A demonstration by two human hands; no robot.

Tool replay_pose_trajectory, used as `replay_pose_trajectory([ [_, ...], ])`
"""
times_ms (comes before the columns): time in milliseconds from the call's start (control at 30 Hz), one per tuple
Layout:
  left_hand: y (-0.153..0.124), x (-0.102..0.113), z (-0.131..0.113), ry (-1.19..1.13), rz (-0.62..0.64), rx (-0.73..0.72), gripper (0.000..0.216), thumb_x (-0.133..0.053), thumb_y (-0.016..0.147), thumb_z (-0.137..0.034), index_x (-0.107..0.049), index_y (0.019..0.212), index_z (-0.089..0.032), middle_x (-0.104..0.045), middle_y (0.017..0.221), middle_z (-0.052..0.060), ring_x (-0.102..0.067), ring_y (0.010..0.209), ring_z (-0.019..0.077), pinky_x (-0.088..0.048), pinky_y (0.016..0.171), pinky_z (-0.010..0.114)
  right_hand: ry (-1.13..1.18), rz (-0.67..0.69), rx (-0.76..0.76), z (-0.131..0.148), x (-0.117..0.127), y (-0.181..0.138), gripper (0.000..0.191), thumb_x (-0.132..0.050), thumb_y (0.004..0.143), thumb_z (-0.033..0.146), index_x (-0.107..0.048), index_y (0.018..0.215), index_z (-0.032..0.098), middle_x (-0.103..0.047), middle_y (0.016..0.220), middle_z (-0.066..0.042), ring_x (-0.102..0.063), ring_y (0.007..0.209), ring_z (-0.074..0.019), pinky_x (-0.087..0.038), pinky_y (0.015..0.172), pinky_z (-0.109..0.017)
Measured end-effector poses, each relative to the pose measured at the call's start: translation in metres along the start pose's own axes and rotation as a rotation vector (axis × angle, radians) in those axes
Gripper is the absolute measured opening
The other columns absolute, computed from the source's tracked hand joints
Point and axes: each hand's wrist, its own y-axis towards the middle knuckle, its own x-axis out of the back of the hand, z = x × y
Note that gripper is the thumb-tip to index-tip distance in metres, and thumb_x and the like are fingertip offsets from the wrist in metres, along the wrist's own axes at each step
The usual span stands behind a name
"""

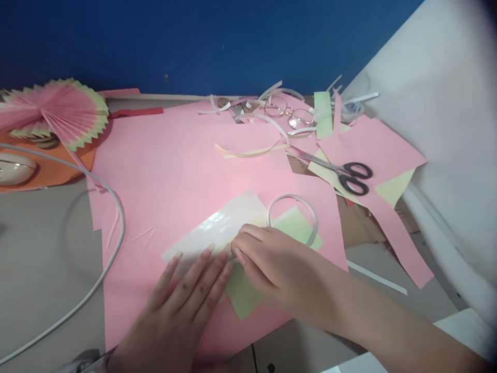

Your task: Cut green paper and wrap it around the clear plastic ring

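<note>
My left hand (186, 295) lies flat with its fingers stretched out, pressing on a pale glossy sheet (221, 225) that rests on a big pink paper (182, 171). My right hand (267, 261) is curled beside it, its fingertips pinched at the edge of the glossy sheet where a light green paper (243, 298) shows underneath. What the pinch holds is too small to make out. A loop of white tape backing (310, 220) curls just beyond my right hand.
Black-handled scissors (344, 173) lie to the right on pink and yellow scraps. Wire-rimmed glasses (289, 115) sit among white strips at the back. A pink and green folded paper fan (58, 114) is at the far left. A white cable (112, 207) curves across the left side.
</note>
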Motion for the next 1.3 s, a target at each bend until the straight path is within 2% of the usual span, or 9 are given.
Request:
replay_pose_trajectory([
  [200, 0.001, -0.003, 0.001, 0.11, -0.011, -0.024, 0.055, -0.047, 0.082, -0.029, -0.042, 0.134, -0.014, -0.036, 0.145, 0.007, -0.02, 0.136, 0.0252, 0.0, 0.112, 0.049, 0.165, 0.011, -0.109, 0.0, 0.013, -0.005, 0.021, -0.03, 0.094, 0.023, -0.044, 0.078, 0.021, -0.05, 0.07, 0.002, -0.045, 0.062, -0.0117, -0.032, 0.054, -0.026],
  [400, 0.001, -0.004, 0.003, 0.163, -0.059, -0.044, 0.055, -0.045, 0.082, -0.029, -0.043, 0.133, -0.01, -0.036, 0.145, 0.011, -0.021, 0.135, 0.0278, -0.001, 0.112, 0.051, 0.372, -0.086, -0.248, -0.004, 0.023, -0.008, 0.027, -0.027, 0.096, 0.037, -0.049, 0.108, 0.027, -0.06, 0.076, 0.001, -0.055, 0.066, -0.0144, -0.038, 0.055, -0.027],
  [767, -0.003, -0.016, 0.002, 0.238, -0.136, -0.037, 0.049, -0.032, 0.085, -0.021, -0.045, 0.131, -0.012, -0.038, 0.144, 0.008, -0.025, 0.135, 0.0268, -0.005, 0.112, 0.052, 0.722, -0.305, -0.255, -0.019, 0.019, -0.003, 0.021, -0.036, 0.094, 0.035, -0.054, 0.096, 0.026, -0.061, 0.098, -0.003, -0.058, 0.094, -0.0167, -0.051, 0.068, -0.029],
  [833, -0.004, -0.02, 0.002, 0.251, -0.142, -0.037, 0.047, -0.031, 0.086, -0.021, -0.047, 0.13, -0.014, -0.039, 0.143, 0.007, -0.024, 0.135, 0.0272, -0.005, 0.112, 0.053, 0.871, -0.34, -0.269, -0.025, 0.019, -0.001, 0.019, -0.037, 0.094, 0.037, -0.052, 0.092, 0.025, -0.06, 0.095, -0.002, -0.06, 0.088, -0.0153, -0.052, 0.066, -0.028],
  [933, -0.004, -0.026, 0.001, 0.254, -0.199, -0.018, 0.044, -0.031, 0.087, -0.021, -0.05, 0.127, -0.018, -0.042, 0.142, 0.004, -0.023, 0.136, 0.0263, -0.007, 0.113, 0.052, 1.04, -0.494, -0.233, -0.036, 0.019, 0.002, 0.02, -0.037, 0.094, 0.037, -0.049, 0.085, 0.023, -0.057, 0.08, 0.002, -0.056, 0.058, -0.0088, -0.048, 0.051, -0.023],
  [1000, -0.002, -0.03, 0.0, 0.246, -0.249, 0.003, 0.042, -0.033, 0.088, -0.023, -0.053, 0.124, -0.019, -0.043, 0.141, 0.004, -0.024, 0.136, 0.0257, -0.008, 0.113, 0.05, 1.051, -0.619, -0.203, -0.041, 0.017, 0.003, 0.022, -0.037, 0.095, 0.036, -0.047, 0.081, 0.023, -0.05, 0.068, 0.005, -0.042, 0.045, -0.0056, -0.036, 0.041, -0.02],
  [1067, -0.001, -0.033, -0.002, 0.235, -0.276, 0.023, 0.04, -0.037, 0.088, -0.027, -0.055, 0.122, -0.02, -0.043, 0.141, 0.004, -0.026, 0.136, 0.0254, -0.01, 0.113, 0.049, 0.972, -0.707, -0.192, -0.044, 0.011, 0.003, 0.021, -0.037, 0.095, 0.034, -0.047, 0.08, 0.023, -0.044, 0.064, 0.005, -0.036, 0.046, -0.0059, -0.028, 0.04, -0.02],
  [1200, 0.002, -0.033, -0.005, 0.231, -0.263, 0.039, 0.041, -0.038, 0.087, -0.029, -0.054, 0.124, -0.019, -0.04, 0.143, 0.005, -0.026, 0.135, 0.0253, -0.012, 0.113, 0.049, 0.754, -0.741, -0.086, -0.047, -0.003, 0.002, 0.017, -0.037, 0.095, 0.029, -0.051, 0.087, 0.022, -0.042, 0.066, 0.004, -0.036, 0.053, -0.0077, -0.031, 0.049, -0.024],
  [1300, 0.002, -0.029, -0.005, 0.243, -0.212, 0.018, 0.044, -0.039, 0.087, -0.03, -0.051, 0.127, -0.018, -0.037, 0.144, 0.007, -0.026, 0.136, 0.0272, -0.012, 0.112, 0.051, 0.729, -0.747, -0.026, -0.049, -0.007, 0.002, 0.019, -0.035, 0.096, 0.026, -0.051, 0.087, 0.022, -0.044, 0.068, 0.003, -0.037, 0.054, -0.0084, -0.032, 0.051, -0.026],
])
